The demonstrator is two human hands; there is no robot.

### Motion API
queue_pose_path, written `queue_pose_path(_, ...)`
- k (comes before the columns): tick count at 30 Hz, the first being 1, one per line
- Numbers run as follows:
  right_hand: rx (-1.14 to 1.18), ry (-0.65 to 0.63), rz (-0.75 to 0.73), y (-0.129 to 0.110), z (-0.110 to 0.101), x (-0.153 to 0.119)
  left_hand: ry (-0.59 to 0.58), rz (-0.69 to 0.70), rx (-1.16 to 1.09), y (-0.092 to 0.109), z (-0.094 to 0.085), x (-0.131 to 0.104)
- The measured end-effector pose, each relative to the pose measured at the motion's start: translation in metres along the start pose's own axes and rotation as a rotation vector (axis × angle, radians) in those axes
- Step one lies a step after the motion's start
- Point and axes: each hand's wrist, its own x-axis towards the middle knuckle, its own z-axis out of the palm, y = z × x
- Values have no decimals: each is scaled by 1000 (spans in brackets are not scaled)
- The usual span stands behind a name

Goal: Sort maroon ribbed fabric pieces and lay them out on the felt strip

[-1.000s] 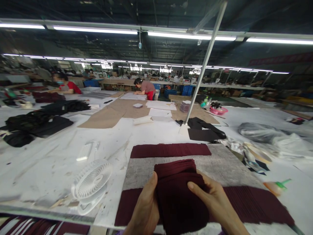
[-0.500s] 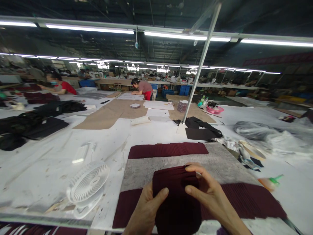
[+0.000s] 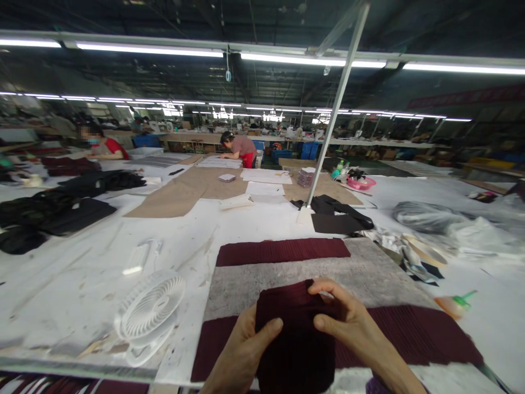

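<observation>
Both of my hands hold a folded piece of dark maroon pleated fabric (image 3: 293, 339) upright over the near edge of the table. My left hand (image 3: 241, 353) grips its left side, thumb across the front. Gripping its upper right corner is my right hand (image 3: 348, 325), fingers curled over the top edge. Beneath lies a grey felt board (image 3: 287, 279). One maroon pleated strip (image 3: 283, 251) lies along the board's far edge, and a wider maroon strip (image 3: 414, 334) lies across the near part.
A small white fan (image 3: 150, 312) lies to the left on the white table (image 3: 82, 273). A slanted metal pole (image 3: 328, 131) stands behind the board, next to black fabric (image 3: 338, 216). Plastic bags and scraps (image 3: 430, 230) sit right; black garments (image 3: 49, 210) far left. Other people work at distant tables.
My right hand moved from the fabric's side up over its top right corner, and my left thumb came across the front. The held piece sank slightly lower.
</observation>
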Motion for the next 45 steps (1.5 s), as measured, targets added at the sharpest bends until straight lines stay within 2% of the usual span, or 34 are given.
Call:
queue_pose_path(5, -42, 21, -49, -4, -3, -1, -52, -10, 8, 1, 0, 0)
queue_pose_path(8, -78, -39, -48, -9, -2, 0, -23, -4, -4, 0, 1, 1)
queue_pose_path(14, 54, -107, 49, -3, 9, -6, 63, 51, -84, -1, 2, 4)
queue_pose_path(18, 84, -43, 195, 3, 17, -11, 55, 62, -77, -2, 4, 5)
queue_pose_path(26, 126, 82, 241, -2, 24, -13, 42, 68, -71, -6, 2, 4)
queue_pose_path(33, 91, 15, 204, 4, 24, -13, 99, 67, -88, -8, 3, 3)
queue_pose_path(38, -6, 18, 63, 9, 21, -9, 146, 46, -136, -7, 3, 4)
queue_pose_path(41, 13, 51, -34, 10, 13, -6, 126, 41, -95, -5, 1, 2)
queue_pose_path(45, 57, 49, -71, 7, 5, -2, 68, 2, -45, -5, -4, 0)
